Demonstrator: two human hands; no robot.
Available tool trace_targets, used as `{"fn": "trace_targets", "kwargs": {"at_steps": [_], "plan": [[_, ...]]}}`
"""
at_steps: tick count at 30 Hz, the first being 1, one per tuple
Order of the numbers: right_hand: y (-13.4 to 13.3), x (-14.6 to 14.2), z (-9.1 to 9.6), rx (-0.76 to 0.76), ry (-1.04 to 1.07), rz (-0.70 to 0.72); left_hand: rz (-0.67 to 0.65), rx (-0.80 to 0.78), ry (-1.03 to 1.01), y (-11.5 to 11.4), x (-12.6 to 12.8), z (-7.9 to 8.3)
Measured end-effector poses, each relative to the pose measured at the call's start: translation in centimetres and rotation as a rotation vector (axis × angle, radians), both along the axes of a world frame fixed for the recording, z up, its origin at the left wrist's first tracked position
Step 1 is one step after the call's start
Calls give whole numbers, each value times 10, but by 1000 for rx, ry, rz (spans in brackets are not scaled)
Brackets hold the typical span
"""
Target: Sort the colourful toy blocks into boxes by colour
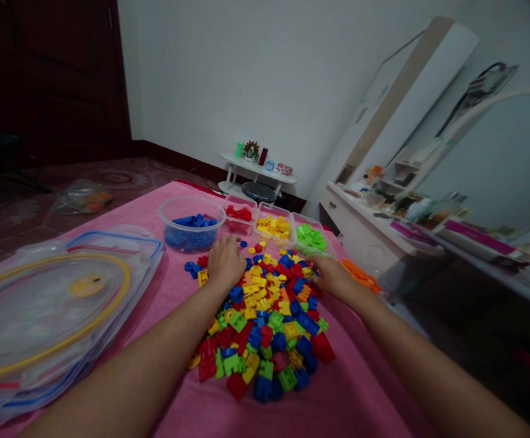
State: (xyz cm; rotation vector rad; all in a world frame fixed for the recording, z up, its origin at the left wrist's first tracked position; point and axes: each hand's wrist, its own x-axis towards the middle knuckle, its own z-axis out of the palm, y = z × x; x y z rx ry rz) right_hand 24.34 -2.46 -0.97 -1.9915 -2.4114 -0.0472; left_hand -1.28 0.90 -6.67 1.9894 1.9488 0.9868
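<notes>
A loose pile of toy building bricks (265,298) in red, blue, yellow, green and orange spreads over the pink cloth (338,401). My left hand (226,261) is at the pile's far left edge, back up, its fingers bent downward and mostly hidden. Close by are blue bricks and a clear round tub (162,222) holding blue bricks. On the right edge of the pile, my right hand (331,274) has its fingertips in among the bricks. What lies between those fingers is too small and dark to make out.
Beyond the pile stand clear boxes of red bricks (239,213), yellow bricks (274,227) and green bricks (310,237). Orange bricks (360,275) lie on the right. Stacked clear lids (32,310) cover the left side. A white dresser (351,216) stands to the right.
</notes>
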Motion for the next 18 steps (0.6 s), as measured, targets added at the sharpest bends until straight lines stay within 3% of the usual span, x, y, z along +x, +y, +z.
{"fn": "trace_targets", "kwargs": {"at_steps": [4,9,13,15,18], "plan": [[0,-1,-2,13,53,-4,-4,9,-9,-1,0,0],[1,0,13,104,30,-88,-6,8,7,0,0,0],[14,6,32,-70,11,-106,-10,10,15,-1,0,-1],[22,9,40,43,85,-153,-12,12,19,-1,0,-1],[25,10,48,386,223,-190,-10,16,25,-1,-1,0]]}}
